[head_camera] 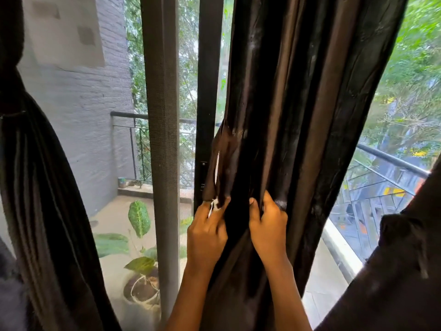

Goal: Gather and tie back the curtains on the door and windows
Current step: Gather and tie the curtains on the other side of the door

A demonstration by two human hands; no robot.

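The left hand (206, 231) reaches up with its fingers curled, thumb and fingertips pinching a small white tie (214, 203) against the left edge of the curtain (298, 115). The right hand (269, 225), just beside it, has its fingers curled into the folds and grips a bunch of the cloth, thumb pressed on the front. Both forearms rise bare from the bottom edge. The curtain is dark brown, almost black, with a slight sheen, creased and drawn into long vertical pleats that narrow toward the hands. It hangs just to the right of the black door frame (207, 80) and overlaps the frame's lower part. There a pale strip shows inside one fold above the left hand, though whether it belongs to the tie cannot be told. Left of the door frame stands a grey mesh-covered post (164, 139), and well to the left of that a second dark curtain (40, 187) hangs gathered, cinched by a thin band near its upper part. Far to the right of the frame, at the lower corner, a third mass of dark cloth (393, 271) bulges into view. Beyond the frame lies a balcony with a potted plant (139, 218) of broad speckled leaves, a dark railing (124, 113), a grey brick wall (78, 96) and green trees (410, 80).
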